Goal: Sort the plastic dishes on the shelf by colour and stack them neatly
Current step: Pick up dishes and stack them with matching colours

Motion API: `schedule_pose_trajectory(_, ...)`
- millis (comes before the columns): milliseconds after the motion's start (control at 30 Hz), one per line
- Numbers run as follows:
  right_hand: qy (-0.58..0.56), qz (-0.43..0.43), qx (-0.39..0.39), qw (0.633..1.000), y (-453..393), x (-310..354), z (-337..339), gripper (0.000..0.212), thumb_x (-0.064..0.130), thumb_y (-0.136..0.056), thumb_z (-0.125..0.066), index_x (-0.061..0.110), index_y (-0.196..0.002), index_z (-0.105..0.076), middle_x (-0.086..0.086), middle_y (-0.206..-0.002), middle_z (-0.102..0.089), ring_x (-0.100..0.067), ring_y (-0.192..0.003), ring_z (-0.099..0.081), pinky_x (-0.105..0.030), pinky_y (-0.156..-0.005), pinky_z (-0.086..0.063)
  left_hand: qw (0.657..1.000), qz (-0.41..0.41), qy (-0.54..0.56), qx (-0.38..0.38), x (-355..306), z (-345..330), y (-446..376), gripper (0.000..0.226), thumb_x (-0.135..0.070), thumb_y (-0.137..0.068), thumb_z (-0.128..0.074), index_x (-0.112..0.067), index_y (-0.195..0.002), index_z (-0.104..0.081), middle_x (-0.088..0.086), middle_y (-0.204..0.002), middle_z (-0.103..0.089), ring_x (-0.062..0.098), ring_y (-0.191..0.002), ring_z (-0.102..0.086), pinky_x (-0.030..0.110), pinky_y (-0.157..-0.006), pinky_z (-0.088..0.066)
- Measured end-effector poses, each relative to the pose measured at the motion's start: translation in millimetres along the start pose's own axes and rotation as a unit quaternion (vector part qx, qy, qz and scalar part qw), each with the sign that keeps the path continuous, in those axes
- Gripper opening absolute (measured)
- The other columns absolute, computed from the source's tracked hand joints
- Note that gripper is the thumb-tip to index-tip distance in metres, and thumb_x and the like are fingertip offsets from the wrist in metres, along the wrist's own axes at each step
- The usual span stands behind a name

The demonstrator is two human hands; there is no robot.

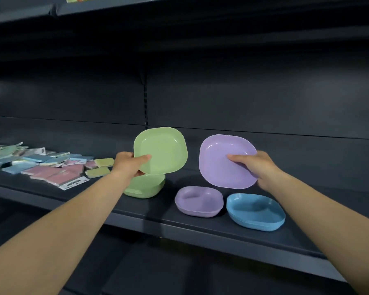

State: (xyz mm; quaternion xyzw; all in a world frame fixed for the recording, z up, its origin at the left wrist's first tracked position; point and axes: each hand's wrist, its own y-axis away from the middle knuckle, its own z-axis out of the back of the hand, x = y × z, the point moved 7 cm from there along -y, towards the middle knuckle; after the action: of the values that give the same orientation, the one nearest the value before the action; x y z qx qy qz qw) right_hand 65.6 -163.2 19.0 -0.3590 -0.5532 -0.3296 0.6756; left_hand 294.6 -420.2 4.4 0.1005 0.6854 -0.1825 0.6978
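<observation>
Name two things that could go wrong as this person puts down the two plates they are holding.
The green plate, pinched at one edge by the left hand, hangs tilted and might slip. The purple plate in the right hand could land on the blue stack beside the purple stack, mixing colours.

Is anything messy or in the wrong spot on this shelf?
The dish piles look tidy: green stack, purple stack, blue stack, each one colour. The messy part is at the left, where the pastel packets lie scattered and overlapping instead of lined up.
</observation>
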Motion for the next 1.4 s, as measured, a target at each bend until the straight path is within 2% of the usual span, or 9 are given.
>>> schedule_pose_trajectory(167, 0.005, -0.023, 0.020, 1.000, -17, -14, -28, 0.048, 0.023, -0.071, -0.082, 0.007, -0.111, -0.061, -0.009, -0.104, -0.067, -0.027, -0.094, -0.065, -0.038, -0.082, -0.054, 1.000, 0.011, -0.026, -0.005, 7, 21, -28, 0.015, -0.011, -0.080, -0.074, -0.004, -0.084, -0.061, 0.017, -0.104, -0.067, 0.031, -0.093, -0.066, 0.035, -0.075, -0.054)
schedule_pose_trajectory(267, 0.012, -0.046, 0.024, 0.999, -24, -26, -39, 0.049, 0.023, -0.069, -0.083, 0.007, -0.110, -0.061, -0.011, -0.104, -0.067, -0.030, -0.094, -0.065, -0.043, -0.084, -0.055, 0.999, 0.029, -0.037, 0.004, 16, 29, -45, 0.026, -0.010, -0.079, -0.074, 0.001, -0.100, -0.062, 0.017, -0.107, -0.066, 0.030, -0.093, -0.065, 0.035, -0.075, -0.053)
schedule_pose_trajectory(467, 0.090, -0.065, 0.004, 0.994, -27, -52, -57, 0.034, 0.017, -0.072, -0.081, 0.006, -0.099, -0.062, -0.008, -0.092, -0.065, -0.025, -0.082, -0.061, -0.030, -0.063, -0.048, 0.992, 0.079, -0.093, 0.041, 46, 38, -81, 0.034, -0.006, -0.079, -0.074, 0.004, -0.106, -0.056, 0.017, -0.110, -0.063, 0.026, -0.091, -0.060, 0.033, -0.072, -0.051)
schedule_pose_trajectory(600, 0.172, -0.085, -0.027, 0.981, -30, -74, -69, 0.038, 0.020, -0.070, -0.081, 0.002, -0.099, -0.064, -0.011, -0.097, -0.067, -0.028, -0.089, -0.064, -0.034, -0.074, -0.051, 0.984, 0.110, -0.129, 0.061, 69, 42, -107, 0.046, -0.001, -0.077, -0.075, 0.005, -0.116, -0.052, 0.016, -0.108, -0.061, 0.026, -0.091, -0.059, 0.035, -0.074, -0.050)
schedule_pose_trajectory(767, 0.262, -0.093, -0.045, 0.959, -32, -85, -79, 0.045, 0.027, -0.066, -0.080, 0.007, -0.103, -0.064, -0.012, -0.108, -0.065, -0.028, -0.094, -0.063, -0.032, -0.074, -0.050, 0.971, 0.137, -0.175, 0.094, 92, 39, -128, 0.028, -0.002, -0.072, -0.079, -0.004, -0.081, -0.052, 0.016, -0.106, -0.065, 0.029, -0.100, -0.061, 0.035, -0.083, -0.050)
schedule_pose_trajectory(900, 0.335, -0.088, -0.040, 0.937, -25, -82, -83, 0.060, 0.027, -0.068, -0.080, 0.008, -0.116, -0.051, -0.011, -0.120, -0.055, -0.027, -0.105, -0.055, -0.028, -0.074, -0.041, 0.967, 0.133, -0.187, 0.107, 102, 33, -132, 0.036, -0.007, -0.069, -0.082, -0.010, -0.076, -0.047, 0.010, -0.095, -0.059, 0.027, -0.098, -0.055, 0.034, -0.080, -0.045)
schedule_pose_trajectory(1067, 0.370, -0.088, 0.005, 0.925, -16, -85, -97, 0.056, 0.024, -0.072, -0.079, 0.008, -0.116, -0.049, -0.005, -0.108, -0.054, -0.022, -0.093, -0.053, -0.025, -0.072, -0.039, 0.961, 0.142, -0.193, 0.136, 123, 31, -132, 0.033, -0.003, -0.069, -0.081, -0.007, -0.077, -0.049, 0.014, -0.095, -0.060, 0.026, -0.091, -0.056, 0.033, -0.074, -0.046)
schedule_pose_trajectory(1200, 0.369, -0.095, 0.015, 0.925, -16, -89, -106, 0.054, 0.026, -0.070, -0.081, 0.009, -0.112, -0.052, -0.006, -0.108, -0.056, -0.023, -0.098, -0.055, -0.027, -0.073, -0.041, 0.953, 0.120, -0.228, 0.159, 120, 26, -129, 0.039, -0.007, -0.072, -0.080, -0.003, -0.102, -0.055, 0.014, -0.104, -0.061, 0.024, -0.092, -0.056, 0.026, -0.060, -0.045)
schedule_pose_trajectory(1400, 0.344, -0.108, 0.009, 0.933, -17, -96, -107, 0.055, 0.025, -0.069, -0.082, 0.011, -0.114, -0.054, -0.005, -0.109, -0.058, -0.022, -0.094, -0.055, -0.027, -0.075, -0.041, 0.935, 0.109, -0.285, 0.181, 117, 25, -126, 0.054, -0.016, -0.074, -0.080, -0.003, -0.120, -0.055, 0.010, -0.111, -0.061, 0.020, -0.091, -0.056, 0.024, -0.061, -0.045)
